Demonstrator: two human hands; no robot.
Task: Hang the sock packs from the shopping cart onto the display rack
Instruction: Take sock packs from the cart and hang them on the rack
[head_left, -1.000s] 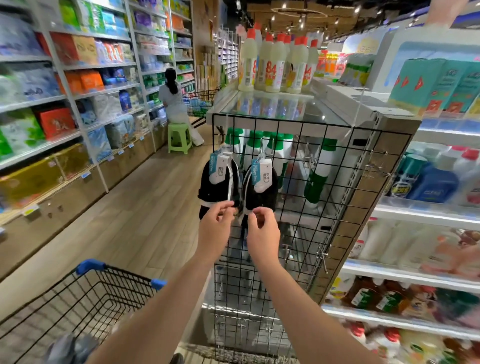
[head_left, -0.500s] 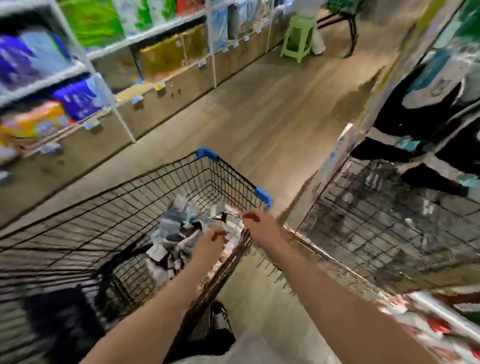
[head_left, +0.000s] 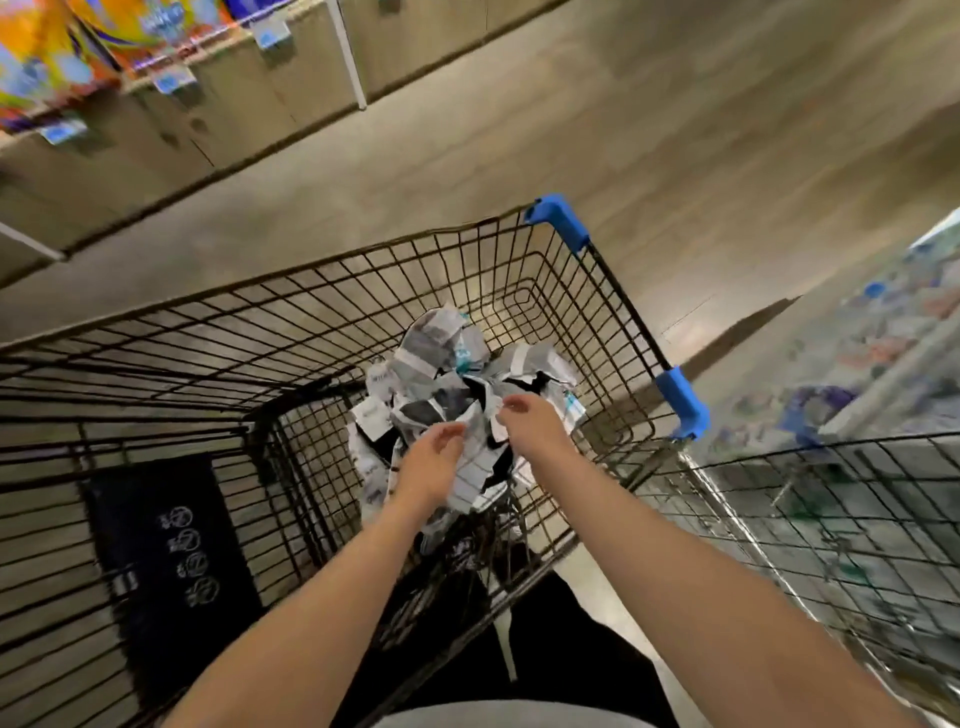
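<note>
I hold both hands over the sock packs (head_left: 431, 353), heaped at the right of the shopping cart (head_left: 558, 221) beside the display rack (head_left: 857, 519), a short carry, I judge. My right hand (head_left: 530, 423) hangs loosely curled and empty. Whether my left hand (head_left: 428, 467) pinches a pack, I cannot tell.

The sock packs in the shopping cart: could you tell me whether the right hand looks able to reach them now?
Probably yes. The right hand hangs inside the open-topped shopping cart, just over the sock packs, with nothing between them; the left hand is beside it, not across its path.
</note>
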